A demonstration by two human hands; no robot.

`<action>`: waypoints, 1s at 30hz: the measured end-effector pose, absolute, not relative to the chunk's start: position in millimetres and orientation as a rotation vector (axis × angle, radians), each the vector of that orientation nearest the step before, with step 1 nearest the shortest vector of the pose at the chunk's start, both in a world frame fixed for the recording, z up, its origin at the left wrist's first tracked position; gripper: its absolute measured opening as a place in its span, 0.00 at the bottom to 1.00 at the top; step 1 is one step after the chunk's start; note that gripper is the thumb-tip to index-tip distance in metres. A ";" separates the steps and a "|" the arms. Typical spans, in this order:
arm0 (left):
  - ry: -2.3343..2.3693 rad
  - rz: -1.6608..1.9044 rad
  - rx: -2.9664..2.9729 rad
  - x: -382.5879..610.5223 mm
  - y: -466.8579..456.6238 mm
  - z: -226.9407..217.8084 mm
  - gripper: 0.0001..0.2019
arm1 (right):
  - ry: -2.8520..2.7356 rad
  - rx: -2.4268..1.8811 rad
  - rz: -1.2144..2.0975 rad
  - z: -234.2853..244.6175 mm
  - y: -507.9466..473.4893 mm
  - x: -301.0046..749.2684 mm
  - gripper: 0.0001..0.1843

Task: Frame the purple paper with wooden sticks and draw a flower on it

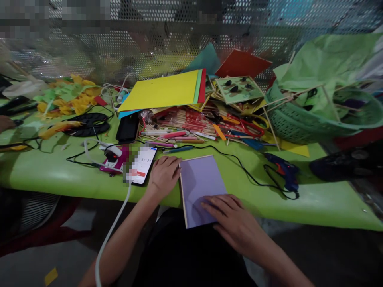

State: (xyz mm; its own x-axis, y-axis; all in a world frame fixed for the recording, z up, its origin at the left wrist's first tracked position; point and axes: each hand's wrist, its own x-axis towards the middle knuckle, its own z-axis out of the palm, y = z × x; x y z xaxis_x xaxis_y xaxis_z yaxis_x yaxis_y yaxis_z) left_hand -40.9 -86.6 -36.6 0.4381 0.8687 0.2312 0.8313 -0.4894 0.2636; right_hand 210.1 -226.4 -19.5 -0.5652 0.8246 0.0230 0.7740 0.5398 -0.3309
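Observation:
A lilac paper-covered board (200, 179) lies on the green table (54, 171), its near end hanging over the front edge. My left hand (163, 175) rests on the table against the board's left edge, fingers curled loosely at the top corner. My right hand (233, 219) lies flat on the board's near right part, fingers stretched out and pressing the paper. Neither hand holds anything.
A phone (143, 164) showing a timer lies left of my left hand, with a white cable (110, 231) running down. A blue glue gun (284, 171) and black cord lie right. Behind are coloured sheets (163, 91), sticks and pens (185, 127), and a green basket (302, 119).

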 end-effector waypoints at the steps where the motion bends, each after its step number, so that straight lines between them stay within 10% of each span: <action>1: 1.524 0.525 2.578 -43.3 -89.4 -36.5 0.16 | -2.593 -1.367 0.368 -19.5 -226.4 212.5 0.34; 20: 1.412 0.594 2.450 -65.8 -180.2 -26.5 0.04 | -2.374 -1.480 -0.119 -48.1 -147.9 291.7 0.28; 30: 1.369 0.529 2.547 -65.3 -138.1 -33.2 0.23 | -2.319 -1.480 -0.041 -46.4 -160.3 287.8 0.25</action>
State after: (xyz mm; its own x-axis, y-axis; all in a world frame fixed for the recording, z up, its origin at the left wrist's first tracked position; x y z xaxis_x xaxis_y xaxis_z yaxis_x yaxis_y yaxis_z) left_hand -65.3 -138.1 -33.2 0.5065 0.8350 0.2152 0.7629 -0.5503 0.3395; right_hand 287.8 -160.3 -46.4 -0.3679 0.8671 0.3358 0.8784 0.4426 -0.1806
